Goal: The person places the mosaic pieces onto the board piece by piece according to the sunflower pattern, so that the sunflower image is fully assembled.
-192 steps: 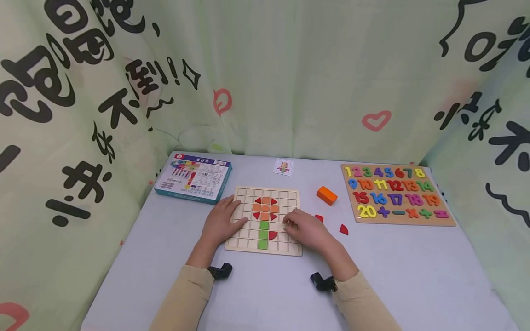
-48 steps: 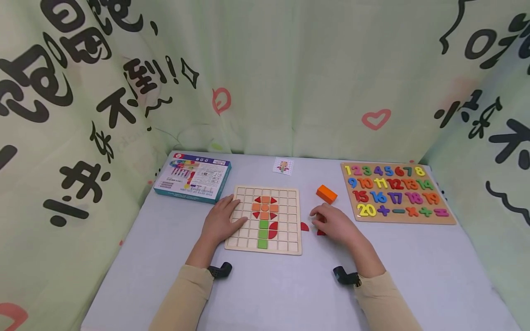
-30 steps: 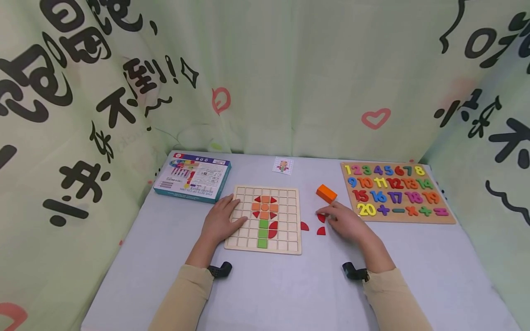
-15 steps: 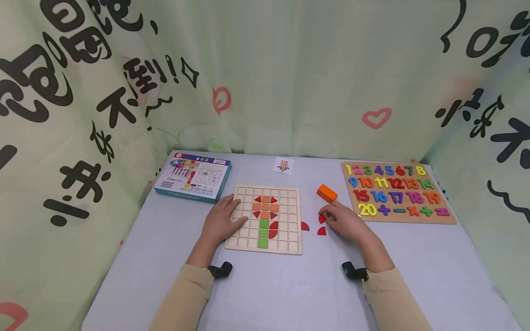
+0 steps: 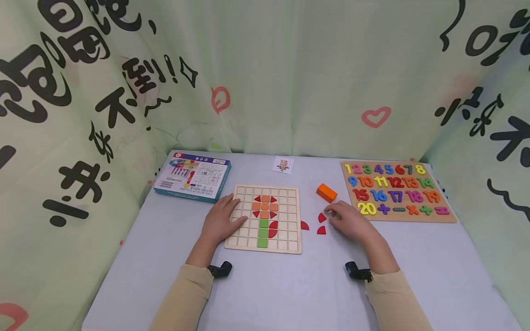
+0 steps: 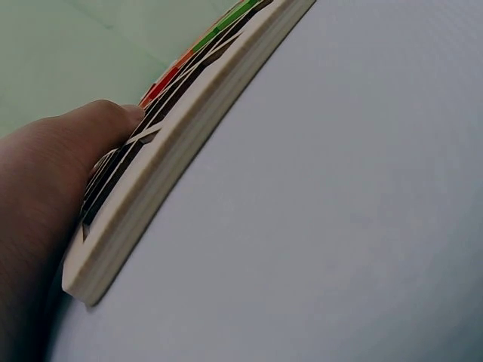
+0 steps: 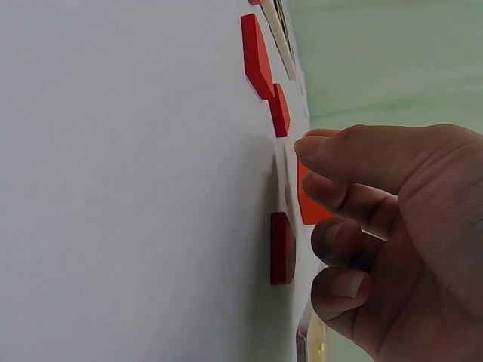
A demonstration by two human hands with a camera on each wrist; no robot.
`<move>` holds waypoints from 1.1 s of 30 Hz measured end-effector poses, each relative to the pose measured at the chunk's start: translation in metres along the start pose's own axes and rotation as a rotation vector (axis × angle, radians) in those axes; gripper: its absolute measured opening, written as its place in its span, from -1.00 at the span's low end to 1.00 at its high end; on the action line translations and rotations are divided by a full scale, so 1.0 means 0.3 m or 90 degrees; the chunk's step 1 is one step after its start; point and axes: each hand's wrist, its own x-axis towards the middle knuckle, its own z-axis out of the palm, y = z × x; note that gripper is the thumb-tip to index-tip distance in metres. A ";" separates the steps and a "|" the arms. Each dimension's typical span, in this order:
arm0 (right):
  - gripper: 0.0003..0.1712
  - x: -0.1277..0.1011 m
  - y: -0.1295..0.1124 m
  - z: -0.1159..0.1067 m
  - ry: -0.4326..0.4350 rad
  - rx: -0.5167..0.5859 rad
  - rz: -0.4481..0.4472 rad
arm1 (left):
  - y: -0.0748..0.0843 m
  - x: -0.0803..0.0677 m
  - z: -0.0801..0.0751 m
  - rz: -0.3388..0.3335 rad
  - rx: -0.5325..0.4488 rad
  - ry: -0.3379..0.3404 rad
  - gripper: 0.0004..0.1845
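My left hand (image 5: 221, 221) lies spread on the left edge of a wooden grid board (image 5: 285, 243), its thumb over the rim in the left wrist view. On the board are orange squares (image 5: 265, 200) with red triangles around them, a column of green squares (image 5: 262, 233) and two red quarter-circle pieces (image 5: 273, 233) beside it. My right hand (image 5: 349, 221) hovers right of the board, fingers loosely bent with nothing between them. Loose red quarter-circles (image 5: 321, 230) lie left of it. Another red piece (image 7: 282, 249) sits below its fingers in the right wrist view.
An orange block (image 5: 326, 193) lies behind the right hand. A number board (image 5: 414, 218) stands at the right, and a game box (image 5: 192, 178) at the back left. A small picture card (image 5: 283, 164) lies at the back, before the curtain.
A second red quarter-circle now sits on the board above the first. My right hand went from the board to the loose red pieces, lately shifting slightly right off one. The left hand stays put.
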 end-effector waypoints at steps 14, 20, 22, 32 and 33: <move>-0.67 -0.049 0.099 -0.054 -0.018 0.008 0.041 | -0.007 0.001 0.007 0.006 0.002 0.010 -0.18; -0.57 -0.061 0.103 -0.055 -0.040 0.013 0.069 | -0.011 0.003 0.010 0.007 -0.004 0.006 -0.17; -0.58 -0.064 0.105 -0.055 -0.043 0.012 0.070 | -0.010 0.003 0.011 0.008 -0.002 0.006 -0.17; -0.68 -0.082 0.111 -0.045 -0.021 0.003 0.039 | -0.009 0.005 0.011 0.005 -0.006 0.009 -0.17; -0.67 -0.083 0.113 -0.043 -0.020 0.004 0.040 | -0.009 0.005 0.011 0.004 -0.005 0.008 -0.17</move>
